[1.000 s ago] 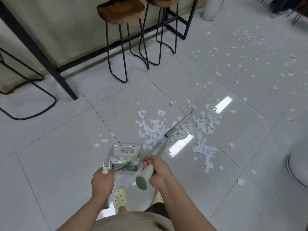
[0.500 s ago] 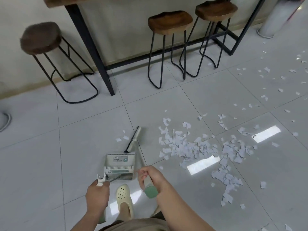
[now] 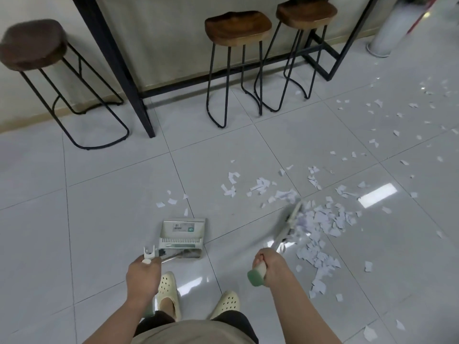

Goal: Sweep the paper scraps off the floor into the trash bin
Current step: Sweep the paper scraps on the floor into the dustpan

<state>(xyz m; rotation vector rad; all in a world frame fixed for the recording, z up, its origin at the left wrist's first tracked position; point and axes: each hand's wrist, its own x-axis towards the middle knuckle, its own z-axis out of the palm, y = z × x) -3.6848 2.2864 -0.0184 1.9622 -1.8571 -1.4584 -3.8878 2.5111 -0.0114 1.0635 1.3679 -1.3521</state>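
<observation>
A heap of white paper scraps lies on the grey tiles to my right, with looser scraps spread beyond it. My right hand grips the green-tipped handle of a broom, whose blurred head is in the left edge of the heap. My left hand holds the handle of a grey dustpan that stands on the floor just ahead of my feet, its mouth facing away from me. A few scraps lie just beyond the pan. No trash bin can be made out.
Three wooden bar stools on black wire legs stand along the wall under a black-framed counter. A white cylindrical base stands at the back right. More scraps scatter towards the far right. My cream clogs are below the dustpan.
The broom head has swung from just beyond the dustpan's far edge rightward into the scrap heap, and my right hand moved right with it. The dustpan and left hand hold their place.
</observation>
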